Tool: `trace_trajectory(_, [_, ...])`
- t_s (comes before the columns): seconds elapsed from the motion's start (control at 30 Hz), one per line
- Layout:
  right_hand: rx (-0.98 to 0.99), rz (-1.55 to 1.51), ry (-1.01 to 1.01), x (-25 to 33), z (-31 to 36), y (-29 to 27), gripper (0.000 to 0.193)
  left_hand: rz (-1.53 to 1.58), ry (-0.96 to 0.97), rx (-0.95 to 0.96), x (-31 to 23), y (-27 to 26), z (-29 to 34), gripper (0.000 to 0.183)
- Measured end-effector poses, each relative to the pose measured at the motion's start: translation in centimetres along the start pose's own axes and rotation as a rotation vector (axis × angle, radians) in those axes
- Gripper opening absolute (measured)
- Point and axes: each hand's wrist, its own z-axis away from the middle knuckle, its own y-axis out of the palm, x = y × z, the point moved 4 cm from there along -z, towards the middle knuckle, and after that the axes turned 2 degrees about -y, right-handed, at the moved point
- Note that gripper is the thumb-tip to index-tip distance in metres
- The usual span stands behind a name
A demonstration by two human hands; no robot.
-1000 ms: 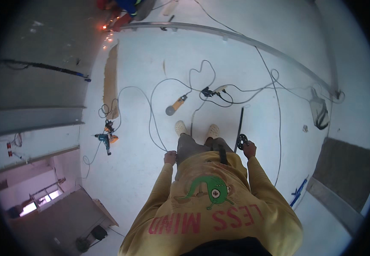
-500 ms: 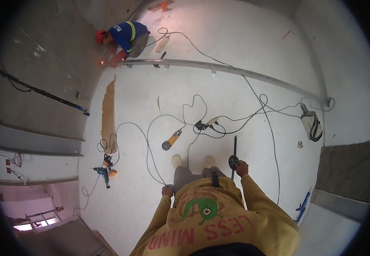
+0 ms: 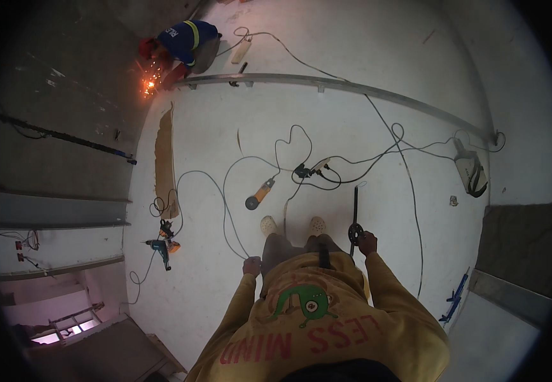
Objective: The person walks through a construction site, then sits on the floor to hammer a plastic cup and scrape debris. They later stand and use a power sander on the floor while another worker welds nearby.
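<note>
My right hand (image 3: 368, 242) is closed on a black round disc with holes in it (image 3: 355, 233). A long, straight black strip (image 3: 356, 204) runs through or behind the disc, its far end pointing away from me over the white floor. I cannot tell what kind of thing it is. My left hand (image 3: 251, 266) hangs curled beside my left thigh. Two grey cables (image 3: 227, 213) run up to that hand's edge; whether its fingers hold them or they pass beneath is hidden.
Ahead lie an orange angle grinder (image 3: 260, 193) and a black plug cluster (image 3: 302, 171). A teal drill (image 3: 160, 248) and a brown cardboard strip (image 3: 165, 159) are at left. Beyond a long metal beam (image 3: 282, 78), a crouching co-worker (image 3: 190, 44) makes sparks (image 3: 150, 83). A bag-like case (image 3: 471, 172) stands right.
Orange sparks now spray by the co-worker, where only small red glows showed before. The view has shifted slightly and darkened. Both my hands keep their grip and place beside my body.
</note>
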Motion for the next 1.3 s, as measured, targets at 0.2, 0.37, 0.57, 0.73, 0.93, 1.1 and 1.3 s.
trace_trajectory(0.2, [0.019, -0.004, -0.145, -0.1, 0.2, 1.2, 0.024, 0.063, -0.075, -0.077, 0.4, 0.0, 3.0, 0.033])
trace_trajectory(0.37, [0.113, 0.111, -0.117, 0.5, -0.5, 1.0, 0.024, 0.147, -0.118, -0.183, 2.8, 0.7, 5.3, 0.039])
trace_trajectory(0.57, [0.035, 0.105, -0.250, 1.0, -3.4, -0.4, 0.026, 0.169, -0.148, -0.055, 6.2, 2.5, 9.4, 0.038])
trace_trajectory(0.73, [-0.042, 0.100, -0.193, 0.0, -4.3, -0.8, 0.026, 0.292, -0.337, -0.026, 7.1, 3.1, 12.0, 0.036])
trace_trajectory(0.93, [-0.039, 0.135, -0.371, -2.4, -2.4, -2.8, 0.022, 0.492, -0.166, -0.196, 7.8, 5.2, 12.7, 0.037])
trace_trajectory(1.1, [0.039, 0.070, -0.442, -9.5, -1.5, -8.6, 0.020, 0.451, -0.194, -0.267, 10.9, 12.9, 15.5, 0.032])
trace_trajectory(1.3, [0.150, 0.473, -0.170, -16.0, -0.3, -18.2, 0.023, 0.558, -0.379, -0.290, 14.5, 24.1, 23.3, 0.029])
